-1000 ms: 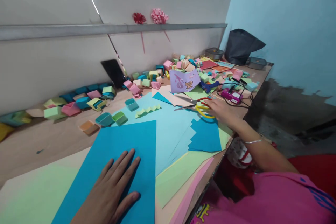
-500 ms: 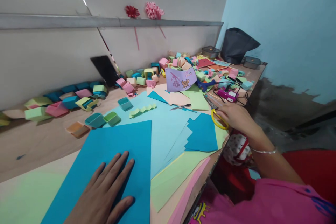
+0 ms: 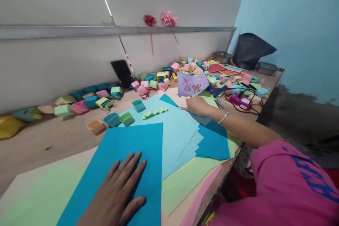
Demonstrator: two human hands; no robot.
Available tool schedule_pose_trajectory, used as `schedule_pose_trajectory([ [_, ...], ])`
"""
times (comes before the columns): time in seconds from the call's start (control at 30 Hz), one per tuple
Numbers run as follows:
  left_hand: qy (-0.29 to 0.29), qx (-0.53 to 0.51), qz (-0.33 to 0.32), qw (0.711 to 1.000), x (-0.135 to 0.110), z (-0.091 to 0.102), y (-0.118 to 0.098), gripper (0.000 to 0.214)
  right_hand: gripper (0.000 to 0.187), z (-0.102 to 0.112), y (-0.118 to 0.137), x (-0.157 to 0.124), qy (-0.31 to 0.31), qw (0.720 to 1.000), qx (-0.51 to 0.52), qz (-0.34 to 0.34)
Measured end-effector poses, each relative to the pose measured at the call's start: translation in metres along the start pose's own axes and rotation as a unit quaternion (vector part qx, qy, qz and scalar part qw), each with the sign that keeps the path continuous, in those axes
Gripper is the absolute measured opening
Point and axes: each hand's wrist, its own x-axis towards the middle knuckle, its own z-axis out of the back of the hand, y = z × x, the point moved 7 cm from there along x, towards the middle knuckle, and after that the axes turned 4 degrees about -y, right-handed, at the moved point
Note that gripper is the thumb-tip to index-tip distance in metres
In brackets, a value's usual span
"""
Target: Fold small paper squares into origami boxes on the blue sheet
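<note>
My left hand (image 3: 119,187) lies flat on a large blue sheet of paper (image 3: 127,141), its fingers spread. My right hand (image 3: 197,106), below a bracelet on the wrist, bends down over the paper scraps beside the purple printed card (image 3: 192,84). Its fingers are curled and point away from view, covering the spot where a thin knife lay. What they grip is hidden. Under my right forearm sits a stack of smaller blue pieces with stepped edges (image 3: 213,143). The scissors' blades (image 3: 219,104) show just past the forearm; it covers most of their yellow handles.
Small folded paper boxes (image 3: 81,106) line the wall, with more heaped at the back. Loose open boxes (image 3: 112,119) and a zigzag green strip (image 3: 155,113) lie near the blue sheet. A phone (image 3: 122,73) leans on the wall. A glue gun (image 3: 218,90) and purple power socket (image 3: 240,101) with cables sit at right.
My right hand has left the scissors' yellow handles and moved left to the paper scraps, over the knife. My left hand stays flat on the blue sheet. The view has shifted slightly.
</note>
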Motion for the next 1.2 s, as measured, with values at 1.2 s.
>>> schedule_pose_trajectory([
  [1.2, 0.012, -0.025, 0.008, 1.000, 0.003, 0.006, -0.004, 0.081, 0.039, 0.060, -0.043, 0.019, -0.237, 0.875, 0.422, 0.000],
])
